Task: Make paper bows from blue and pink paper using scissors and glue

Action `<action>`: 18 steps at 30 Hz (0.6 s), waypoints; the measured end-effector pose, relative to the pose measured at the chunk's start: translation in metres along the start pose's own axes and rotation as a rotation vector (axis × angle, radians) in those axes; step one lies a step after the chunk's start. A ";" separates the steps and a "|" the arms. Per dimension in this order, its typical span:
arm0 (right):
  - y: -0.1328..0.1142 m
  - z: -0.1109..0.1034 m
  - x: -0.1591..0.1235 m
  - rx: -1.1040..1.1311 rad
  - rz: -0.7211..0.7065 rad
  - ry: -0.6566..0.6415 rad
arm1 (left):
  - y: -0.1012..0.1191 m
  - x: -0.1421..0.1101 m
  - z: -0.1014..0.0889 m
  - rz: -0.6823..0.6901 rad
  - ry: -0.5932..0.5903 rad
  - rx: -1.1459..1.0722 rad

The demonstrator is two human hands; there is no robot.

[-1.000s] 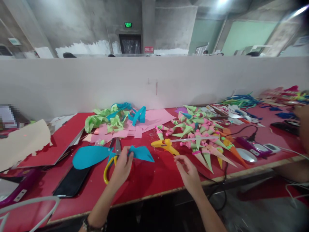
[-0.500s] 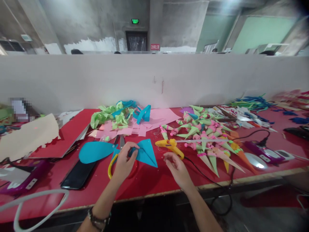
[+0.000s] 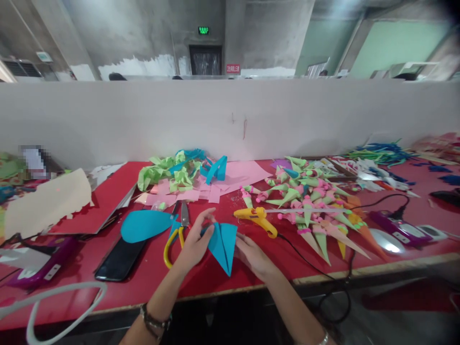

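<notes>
A folded blue sheet of paper (image 3: pixel 223 244), shaped like a cone with its point toward me, is between my hands. My left hand (image 3: pixel 196 242) pinches its left side near the top. At its right edge is my right hand (image 3: pixel 253 256), fingers bent and partly hidden behind the paper, so its grip does not show clearly. Left of my left hand lie scissors (image 3: pixel 168 249) with yellow handles. A yellow glue gun (image 3: pixel 257 219) with a clear glue stick rests to the right, beyond my right hand.
A blue paper cutout (image 3: pixel 143 225) overlaps a black phone (image 3: pixel 120 261) on the left. Green, blue and pink paper scraps (image 3: pixel 179 177) lie at the back. Many paper cones (image 3: pixel 312 201) are heaped right; purple power strips (image 3: pixel 398 227) sit at both sides. A low white partition (image 3: pixel 201 120) stands behind.
The blue paper has turned, its point now facing me, and has come slightly nearer. My right hand has moved left to the paper's right edge. My left hand has shifted right with it.
</notes>
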State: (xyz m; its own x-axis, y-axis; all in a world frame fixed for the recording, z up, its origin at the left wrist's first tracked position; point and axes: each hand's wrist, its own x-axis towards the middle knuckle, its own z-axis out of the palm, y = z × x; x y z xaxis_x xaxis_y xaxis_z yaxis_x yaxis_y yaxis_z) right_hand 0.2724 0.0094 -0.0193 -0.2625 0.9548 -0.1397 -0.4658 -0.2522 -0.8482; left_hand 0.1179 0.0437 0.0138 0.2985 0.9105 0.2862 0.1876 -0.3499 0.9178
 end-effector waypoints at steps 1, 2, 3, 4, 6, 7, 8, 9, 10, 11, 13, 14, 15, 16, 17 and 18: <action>0.001 0.001 0.000 0.030 0.014 -0.004 | 0.001 0.000 0.000 -0.008 -0.022 0.008; 0.003 0.001 0.000 0.059 0.026 -0.001 | 0.001 -0.001 0.001 -0.015 -0.044 0.014; 0.004 0.002 -0.001 0.087 0.035 0.005 | 0.001 -0.001 0.001 -0.018 -0.061 0.019; 0.006 0.003 -0.001 0.114 0.043 0.011 | 0.000 -0.001 0.002 -0.014 -0.074 0.027; 0.009 0.003 -0.002 0.153 0.048 0.022 | -0.001 -0.001 0.003 0.000 -0.090 0.048; 0.010 0.004 -0.002 0.158 0.049 0.021 | -0.002 -0.001 0.003 0.006 -0.098 0.057; 0.010 0.004 -0.002 0.154 0.051 0.016 | -0.002 -0.001 0.004 0.009 -0.110 0.060; 0.010 0.005 -0.003 0.143 0.053 0.010 | -0.001 -0.001 0.004 0.009 -0.127 0.056; 0.009 0.006 -0.003 0.130 0.055 0.004 | -0.001 -0.002 0.005 0.008 -0.147 0.043; 0.008 0.007 -0.003 0.118 0.058 -0.002 | 0.000 -0.002 0.005 0.005 -0.172 0.022; 0.005 0.011 -0.005 0.098 0.063 -0.006 | 0.003 -0.003 0.006 -0.002 -0.220 -0.037; 0.004 0.012 -0.005 0.091 0.063 -0.004 | 0.004 -0.003 0.007 -0.011 -0.237 -0.069; 0.003 0.014 -0.006 0.085 0.061 -0.003 | 0.005 -0.003 0.008 -0.025 -0.244 -0.104; 0.002 0.015 -0.006 0.082 0.057 -0.005 | 0.005 -0.003 0.010 -0.045 -0.240 -0.142; 0.002 0.016 -0.006 0.083 0.050 -0.006 | 0.005 -0.003 0.011 -0.071 -0.224 -0.188; 0.002 0.016 -0.007 0.085 0.043 -0.002 | 0.004 -0.002 0.013 -0.101 -0.195 -0.249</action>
State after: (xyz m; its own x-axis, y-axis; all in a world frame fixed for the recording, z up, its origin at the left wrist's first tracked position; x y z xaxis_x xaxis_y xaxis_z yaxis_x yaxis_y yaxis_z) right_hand 0.2601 0.0003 -0.0116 -0.2855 0.9424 -0.1743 -0.5240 -0.3058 -0.7949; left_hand 0.1297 0.0378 0.0131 0.4679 0.8703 0.1538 -0.0014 -0.1733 0.9849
